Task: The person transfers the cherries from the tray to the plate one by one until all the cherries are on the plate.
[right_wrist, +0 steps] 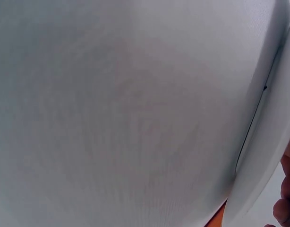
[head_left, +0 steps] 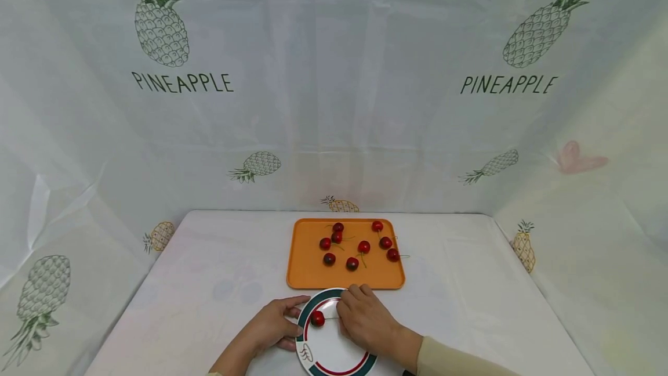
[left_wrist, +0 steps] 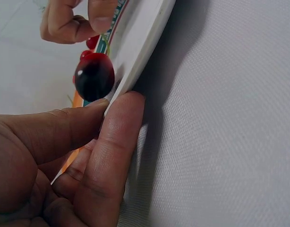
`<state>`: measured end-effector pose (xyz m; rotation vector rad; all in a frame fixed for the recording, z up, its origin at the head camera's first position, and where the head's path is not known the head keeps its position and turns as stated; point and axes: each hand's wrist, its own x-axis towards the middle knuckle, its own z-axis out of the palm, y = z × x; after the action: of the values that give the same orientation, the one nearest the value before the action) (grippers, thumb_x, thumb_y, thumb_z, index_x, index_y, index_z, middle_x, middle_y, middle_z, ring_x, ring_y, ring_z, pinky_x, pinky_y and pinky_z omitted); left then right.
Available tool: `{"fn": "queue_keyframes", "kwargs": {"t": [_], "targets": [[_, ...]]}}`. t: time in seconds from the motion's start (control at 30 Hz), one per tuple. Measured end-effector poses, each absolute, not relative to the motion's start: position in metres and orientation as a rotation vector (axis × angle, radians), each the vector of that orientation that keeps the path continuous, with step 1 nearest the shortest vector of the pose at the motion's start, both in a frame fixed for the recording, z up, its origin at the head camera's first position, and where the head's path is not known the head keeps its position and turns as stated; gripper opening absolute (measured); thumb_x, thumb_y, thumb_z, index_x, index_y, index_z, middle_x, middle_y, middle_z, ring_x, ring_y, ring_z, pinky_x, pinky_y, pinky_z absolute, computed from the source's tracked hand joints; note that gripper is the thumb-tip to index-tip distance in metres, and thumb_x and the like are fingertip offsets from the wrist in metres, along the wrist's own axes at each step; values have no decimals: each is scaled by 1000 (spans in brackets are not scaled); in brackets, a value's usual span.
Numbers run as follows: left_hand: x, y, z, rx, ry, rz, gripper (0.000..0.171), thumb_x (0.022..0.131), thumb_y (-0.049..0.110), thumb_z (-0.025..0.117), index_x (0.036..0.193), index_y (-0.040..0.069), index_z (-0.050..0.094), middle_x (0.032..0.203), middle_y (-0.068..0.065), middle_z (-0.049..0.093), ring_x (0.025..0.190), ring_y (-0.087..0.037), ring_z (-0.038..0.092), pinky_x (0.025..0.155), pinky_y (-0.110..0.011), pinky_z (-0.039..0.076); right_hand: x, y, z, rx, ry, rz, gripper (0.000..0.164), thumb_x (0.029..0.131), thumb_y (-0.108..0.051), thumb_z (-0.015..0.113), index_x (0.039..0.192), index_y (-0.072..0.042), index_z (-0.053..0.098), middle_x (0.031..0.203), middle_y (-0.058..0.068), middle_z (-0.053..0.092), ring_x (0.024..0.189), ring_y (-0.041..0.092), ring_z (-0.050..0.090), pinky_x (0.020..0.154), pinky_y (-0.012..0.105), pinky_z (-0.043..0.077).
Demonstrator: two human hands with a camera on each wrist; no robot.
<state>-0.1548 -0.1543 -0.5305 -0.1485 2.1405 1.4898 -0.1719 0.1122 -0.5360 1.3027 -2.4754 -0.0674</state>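
A white plate (head_left: 334, 344) with a green and red rim is at the front of the table. My left hand (head_left: 273, 326) grips its left edge, thumb on top and a finger underneath, as the left wrist view shows. One dark red cherry (head_left: 317, 318) is over the plate near that thumb; close up, the same cherry (left_wrist: 94, 78) shows a thin stem. With curled fingers, my right hand (head_left: 367, 321) pinches the stem's end above the plate. Most of the right hand is out of the right wrist view, where the plate's side (right_wrist: 272, 137) shows.
Just behind the plate lies an orange tray (head_left: 308, 274) bearing several cherries, some with stems; one stem reaches past the tray's right edge. A white cloth (head_left: 469, 306) covers the table. Pineapple-printed curtains (head_left: 344, 103) hang at the back and sides.
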Motion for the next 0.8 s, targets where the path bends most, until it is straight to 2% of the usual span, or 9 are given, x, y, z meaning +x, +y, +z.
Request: {"fn": "queue_keyframes", "kwargs": {"t": [0.57,0.8], "targets": [[-155,-158,-531,-112,2114,1540,70,85,-6,80,149,10,59,107,-9,64,69,-18,70,63,-33,67,-171,108,-540,1325,-2472,-98,19,99,-36,71,98,-19,62,92,-6,53,88,14,44,78,25,39],[-154,-158,-530,-114,2114,1541,70,85,-5,81,149,10,59,107,-9,64,70,-19,71,64,-34,67,-170,111,-537,1302,-2516,-98,26,99,-44,69,103,-19,65,100,-5,57,93,15,47,82,26,43]]}}
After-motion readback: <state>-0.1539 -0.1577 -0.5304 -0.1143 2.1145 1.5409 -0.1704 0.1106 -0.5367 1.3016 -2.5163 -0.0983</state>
